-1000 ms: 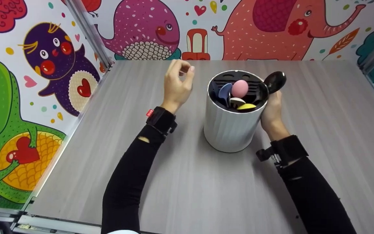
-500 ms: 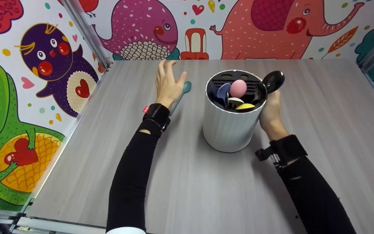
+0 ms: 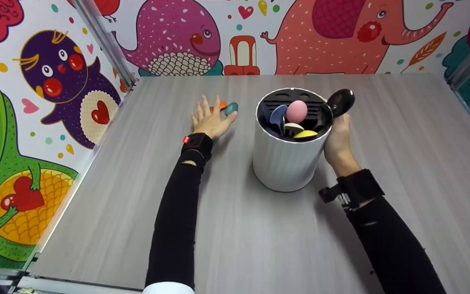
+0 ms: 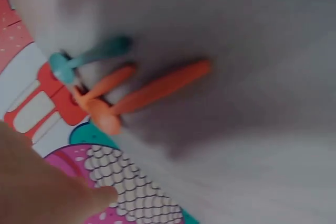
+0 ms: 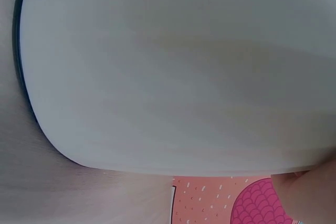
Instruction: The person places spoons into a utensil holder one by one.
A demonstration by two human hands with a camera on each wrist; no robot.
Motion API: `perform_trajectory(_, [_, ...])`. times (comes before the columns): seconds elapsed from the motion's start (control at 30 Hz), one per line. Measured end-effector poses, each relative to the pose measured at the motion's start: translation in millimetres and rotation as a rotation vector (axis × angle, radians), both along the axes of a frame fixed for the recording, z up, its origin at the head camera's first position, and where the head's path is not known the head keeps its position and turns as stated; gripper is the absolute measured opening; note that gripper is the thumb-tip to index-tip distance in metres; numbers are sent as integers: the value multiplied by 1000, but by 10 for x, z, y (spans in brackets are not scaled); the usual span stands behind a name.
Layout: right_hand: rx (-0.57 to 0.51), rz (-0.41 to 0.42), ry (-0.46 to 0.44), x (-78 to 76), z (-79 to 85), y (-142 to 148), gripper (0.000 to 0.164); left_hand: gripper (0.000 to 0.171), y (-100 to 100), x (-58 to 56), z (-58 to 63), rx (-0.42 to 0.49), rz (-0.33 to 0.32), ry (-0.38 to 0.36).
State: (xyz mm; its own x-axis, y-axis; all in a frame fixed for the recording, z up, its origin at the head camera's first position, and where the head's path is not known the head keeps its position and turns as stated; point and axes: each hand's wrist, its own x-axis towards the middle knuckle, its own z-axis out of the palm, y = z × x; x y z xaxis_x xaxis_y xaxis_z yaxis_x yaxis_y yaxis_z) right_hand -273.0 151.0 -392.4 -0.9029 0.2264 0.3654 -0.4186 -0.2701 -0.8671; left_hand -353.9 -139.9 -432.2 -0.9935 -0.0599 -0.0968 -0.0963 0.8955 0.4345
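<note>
Fingers spread, my left hand (image 3: 210, 122) hovers low over small utensils at the back left of the table. A teal spoon (image 3: 231, 108) and an orange piece (image 3: 223, 105) show beyond its thumb; the rest is hidden beneath the hand. The left wrist view gives the teal spoon (image 4: 105, 51), an orange fork (image 4: 113, 80) and an orange spoon (image 4: 163, 85) side by side, slightly blurred. My right hand (image 3: 338, 141) holds the right side of a white ribbed utensil holder (image 3: 286, 163), fingers partly hidden behind it. A black ladle (image 3: 341, 103) leans out above that hand.
Inside the holder's black slotted insert stand a pink round-headed utensil (image 3: 297, 111), a blue one (image 3: 278, 114), a cream one (image 3: 293, 129) and a yellow one (image 3: 305, 134). Cartoon-printed walls (image 3: 247, 12) border the grey table (image 3: 239, 245) at the back and sides.
My left hand has gone from loosely curled to spread, moving left and then down toward the utensils. The teal spoon and an orange piece have come into sight. My right hand keeps its place.
</note>
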Motion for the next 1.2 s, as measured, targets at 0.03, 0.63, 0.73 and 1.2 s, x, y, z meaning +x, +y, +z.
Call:
perform_trajectory(0.03, [2, -1, -1, 1, -1, -2, 41, 86, -7, 8, -20, -6, -3, -23])
perform_trajectory(0.63, [-20, 17, 23, -9, 9, -9, 41, 73, 14, 80, -228, -116, -34, -278])
perform_trajectory(0.73, [-24, 19, 30, -17, 10, -5, 40, 75, 39, 109, -202, -138, -43, -287])
perform_trajectory(1.2, [-11, 26, 27, -20, 5, -1, 40, 83, 96, 393, -128, -251, -88, -265])
